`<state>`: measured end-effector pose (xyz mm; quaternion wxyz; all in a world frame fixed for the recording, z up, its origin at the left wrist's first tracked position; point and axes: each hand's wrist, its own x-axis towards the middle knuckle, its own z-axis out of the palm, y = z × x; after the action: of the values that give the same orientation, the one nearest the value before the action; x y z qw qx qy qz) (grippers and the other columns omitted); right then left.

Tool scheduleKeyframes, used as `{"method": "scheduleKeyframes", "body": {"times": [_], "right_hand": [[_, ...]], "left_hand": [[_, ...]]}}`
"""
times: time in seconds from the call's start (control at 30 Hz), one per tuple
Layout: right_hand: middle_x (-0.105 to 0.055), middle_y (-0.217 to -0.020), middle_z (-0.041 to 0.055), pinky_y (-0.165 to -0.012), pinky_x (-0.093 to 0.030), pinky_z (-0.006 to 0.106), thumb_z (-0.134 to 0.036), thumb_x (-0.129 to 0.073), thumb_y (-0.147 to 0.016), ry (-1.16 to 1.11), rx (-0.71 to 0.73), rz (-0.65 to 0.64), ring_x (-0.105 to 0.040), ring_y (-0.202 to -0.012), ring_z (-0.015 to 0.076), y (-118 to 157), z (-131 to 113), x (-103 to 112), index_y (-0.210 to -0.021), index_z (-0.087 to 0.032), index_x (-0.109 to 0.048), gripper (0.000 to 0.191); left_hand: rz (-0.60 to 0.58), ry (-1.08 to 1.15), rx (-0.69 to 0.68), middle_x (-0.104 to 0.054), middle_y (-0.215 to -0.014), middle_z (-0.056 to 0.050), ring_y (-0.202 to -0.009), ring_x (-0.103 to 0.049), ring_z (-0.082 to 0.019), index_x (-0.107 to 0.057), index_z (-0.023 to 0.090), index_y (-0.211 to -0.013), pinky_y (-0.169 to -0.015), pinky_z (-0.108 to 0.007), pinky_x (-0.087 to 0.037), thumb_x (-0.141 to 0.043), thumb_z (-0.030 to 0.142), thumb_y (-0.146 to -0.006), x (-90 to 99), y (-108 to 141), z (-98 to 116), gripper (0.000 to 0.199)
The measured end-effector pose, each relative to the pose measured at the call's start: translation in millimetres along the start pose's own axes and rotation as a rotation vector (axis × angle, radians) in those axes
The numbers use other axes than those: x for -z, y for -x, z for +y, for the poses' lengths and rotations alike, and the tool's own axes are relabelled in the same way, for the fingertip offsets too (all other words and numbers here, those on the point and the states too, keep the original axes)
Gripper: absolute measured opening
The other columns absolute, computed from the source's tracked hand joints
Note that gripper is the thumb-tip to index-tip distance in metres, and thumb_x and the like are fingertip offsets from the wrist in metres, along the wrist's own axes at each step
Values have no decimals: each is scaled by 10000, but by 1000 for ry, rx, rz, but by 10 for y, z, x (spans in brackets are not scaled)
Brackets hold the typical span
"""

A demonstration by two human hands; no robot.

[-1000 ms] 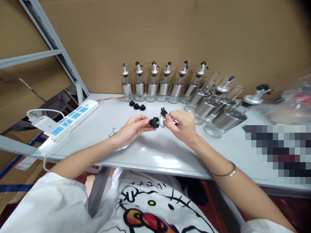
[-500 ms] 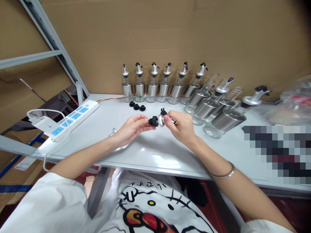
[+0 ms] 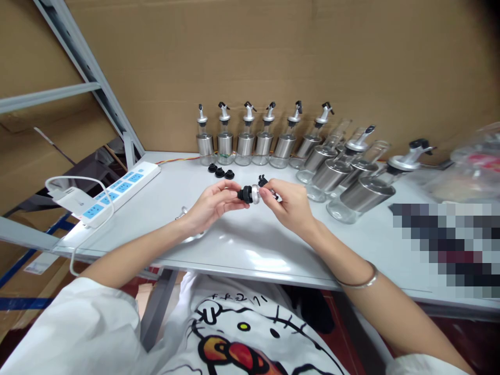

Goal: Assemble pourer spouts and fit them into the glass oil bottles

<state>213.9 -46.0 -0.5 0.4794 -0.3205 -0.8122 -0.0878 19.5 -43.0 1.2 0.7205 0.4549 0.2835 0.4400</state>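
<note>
Above the middle of the table, my left hand (image 3: 214,204) pinches a ribbed black stopper (image 3: 246,195) between thumb and fingers. My right hand (image 3: 291,204) is closed on a silver pourer head (image 3: 255,194) with a black lever, its round collar facing left. Stopper and collar meet end to end and lie roughly sideways. How deep one sits in the other cannot be made out. Behind my left hand, three black stoppers (image 3: 220,172) lie on the table. A shiny metal part (image 3: 183,211) is partly hidden by my left wrist.
Several glass bottles with steel sleeves and pourers (image 3: 245,143) line the back of the white table (image 3: 234,260). More bottles (image 3: 332,174) stand at the right, some without pourers. A power strip (image 3: 117,192) with a white plug and cable lies left; a plastic bag (image 3: 469,161) lies right.
The silver pourer head has moved slightly left in my right hand, closing the gap to the black stopper. My left hand has barely moved.
</note>
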Motion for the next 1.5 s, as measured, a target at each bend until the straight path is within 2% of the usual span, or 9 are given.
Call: {"method": "scheduleKeyframes", "body": {"times": [0.1,0.3,0.5,0.67,0.83,0.93,1.1,1.27,1.5], "right_hand": [[-537,-521,-15,-473,-330,217,-363,-414,-994,-11,-20,-8,-449,-452,94,0,0,2,-647,-183,-545,413],[-501,-485,-50,-448,-326,198,-356,-425,-984,-116,-128,-84,-440,-399,78,-2,-6,28,-714,-187,-555,344],[-469,-471,-71,-456,-340,192,-344,-414,-987,-219,-179,-173,-414,-389,80,8,-19,38,-770,-200,-531,285],[-480,-480,-66,-457,-332,197,-365,-395,-1002,-213,-120,-155,-424,-398,79,9,-27,35,-770,-196,-528,317],[-540,-512,-32,-484,-350,214,-423,-335,-1019,-145,23,-67,-469,-440,96,10,-35,33,-784,-190,-565,403],[-542,-503,-18,-498,-356,235,-456,-322,-1014,-94,54,-52,-477,-454,113,14,-54,26,-762,-193,-583,448],[-514,-480,-45,-464,-346,213,-403,-344,-1017,-188,-53,-51,-449,-405,92,60,-113,-25,-794,-193,-563,376],[-465,-457,-67,-446,-339,200,-438,-326,-1011,-306,-220,-132,-403,-379,79,97,-154,-59,-783,-203,-516,379],[-440,-433,-73,-432,-348,194,-516,-281,-1002,-476,-347,-234,-398,-363,77,65,-156,-44,-730,-215,-445,437]], "left_hand": [[7,-39,-49,-734,-843,-37,-709,-694,-162,-692,141,-888,-816,-352,-540,-845,237,-609,33,-21,-11,332],[21,-252,-165,-742,-843,-29,-727,-682,-158,-737,173,-868,-800,-345,-540,-867,266,-600,103,-38,-28,313],[29,-338,-175,-742,-781,-33,-685,-660,-148,-757,172,-838,-778,-338,-540,-863,279,-593,134,-48,-10,288],[15,-303,-159,-736,-739,-23,-638,-634,-125,-763,180,-813,-726,-305,-528,-878,284,-567,142,-67,-17,291],[-51,-127,-90,-736,-738,-18,-631,-654,-119,-763,186,-774,-657,-263,-529,-911,318,-531,87,-43,-4,313],[-74,-83,-97,-732,-726,-18,-625,-654,-116,-766,189,-778,-650,-256,-534,-908,312,-549,73,-19,-13,297],[-20,-249,-252,-720,-707,-21,-603,-638,-106,-767,183,-844,-643,-252,-540,-865,309,-636,91,17,-21,262],[5,-306,-314,-698,-708,-18,-581,-623,-105,-754,160,-786,-598,-250,-542,-878,310,-595,44,40,10,273],[-68,-326,-398,-665,-744,-3,-610,-641,-97,-751,175,-811,-613,-230,-559,-848,239,-654,22,77,27,195]]}}
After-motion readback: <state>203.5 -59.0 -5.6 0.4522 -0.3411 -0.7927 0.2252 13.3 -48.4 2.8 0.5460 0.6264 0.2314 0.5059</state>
